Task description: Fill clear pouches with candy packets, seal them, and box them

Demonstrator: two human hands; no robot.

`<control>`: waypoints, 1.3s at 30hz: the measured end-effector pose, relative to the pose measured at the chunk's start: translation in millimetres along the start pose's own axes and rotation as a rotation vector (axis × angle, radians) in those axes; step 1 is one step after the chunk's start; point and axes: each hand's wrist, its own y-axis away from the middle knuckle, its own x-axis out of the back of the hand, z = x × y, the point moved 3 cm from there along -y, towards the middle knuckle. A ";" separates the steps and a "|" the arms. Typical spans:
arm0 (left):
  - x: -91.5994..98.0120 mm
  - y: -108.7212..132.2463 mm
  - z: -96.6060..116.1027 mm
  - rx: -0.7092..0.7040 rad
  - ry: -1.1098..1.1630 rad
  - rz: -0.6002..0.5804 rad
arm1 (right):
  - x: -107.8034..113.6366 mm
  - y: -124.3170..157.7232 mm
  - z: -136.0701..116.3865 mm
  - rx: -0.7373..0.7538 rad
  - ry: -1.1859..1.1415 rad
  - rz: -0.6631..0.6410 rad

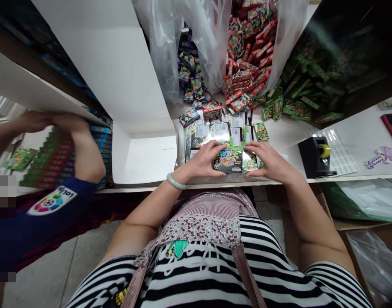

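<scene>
Two bare hands meet at the near edge of the counter (289, 134), both on one small printed box (230, 161) with green and black artwork. The left hand (204, 160) cups the box's left end, fingers curled over its top, so its grip is closed on the box. The right hand (269, 162) does the same at the right end, thumb on the near side and fingers bent over the far edge. The box lies flat between them, just above the counter's front lip. A pale green bangle (176, 182) sits on the left wrist.

Just behind the box, touching it or nearly so, a row of flat packets (215, 130) stands on edge, showing white label backs. Farther back, three heaps of small packs spill from clear plastic bags: a purple heap (191, 81) on the left, a red heap (247, 55) in the middle and a green heap (298, 94) on the right.

To the right of the hands, a black tape dispenser (314, 156) with a yellow roll rests beside a sheet of labels (340, 152). A red phone (391, 128) lies near the far right edge.

On the left, well apart, a co-worker's arm in a blue sleeve (51, 201) reaches over a stack of coloured boxes (54, 158). A large white cardboard sheet (119, 85) stands between that stack and the packets.
</scene>
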 end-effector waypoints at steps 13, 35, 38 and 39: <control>4.9 0.0 -4.2 0.064 0.015 -0.025 | -8.7 -18.9 -0.5 -0.053 0.074 -0.092; -14.6 -2.2 -2.9 0.189 0.383 0.047 | -37.4 -4.2 1.5 -0.119 0.060 0.372; -15.0 -0.9 -5.9 0.259 0.344 0.102 | -41.0 -12.7 0.6 -0.106 0.002 0.417; -15.1 -0.5 -6.0 0.276 0.338 0.100 | -43.6 -16.4 -0.3 -0.091 -0.006 0.408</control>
